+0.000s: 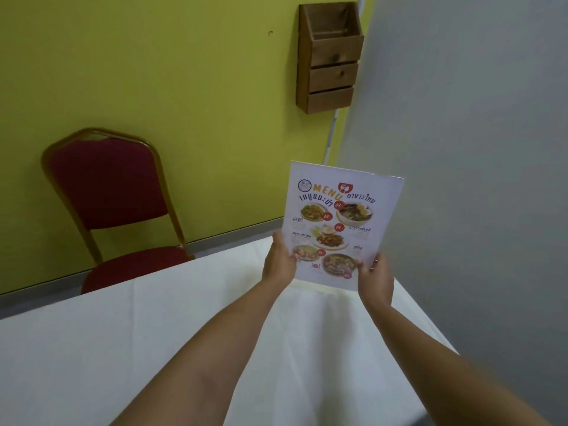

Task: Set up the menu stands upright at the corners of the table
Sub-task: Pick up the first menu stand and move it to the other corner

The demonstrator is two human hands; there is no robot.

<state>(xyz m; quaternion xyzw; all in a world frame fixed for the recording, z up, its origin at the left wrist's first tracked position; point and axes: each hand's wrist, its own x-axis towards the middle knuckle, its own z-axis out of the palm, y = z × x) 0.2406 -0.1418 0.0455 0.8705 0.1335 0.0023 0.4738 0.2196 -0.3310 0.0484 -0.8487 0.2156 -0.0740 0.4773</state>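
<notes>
Two bare forearms reach out over the white-clothed table (123,348). The left hand (278,261) and right hand (375,279) each pinch a lower side edge of the menu stand (339,222), holding it upright (tilted slightly) at the table's far right corner. Beyond stand a red chair (113,192) and a wooden wall rack (329,59).

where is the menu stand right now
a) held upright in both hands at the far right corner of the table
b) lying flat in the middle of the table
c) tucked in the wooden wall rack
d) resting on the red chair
a: the menu stand is upright, gripped at its lower edges by the left hand and right hand, at the table's far right corner.
</notes>
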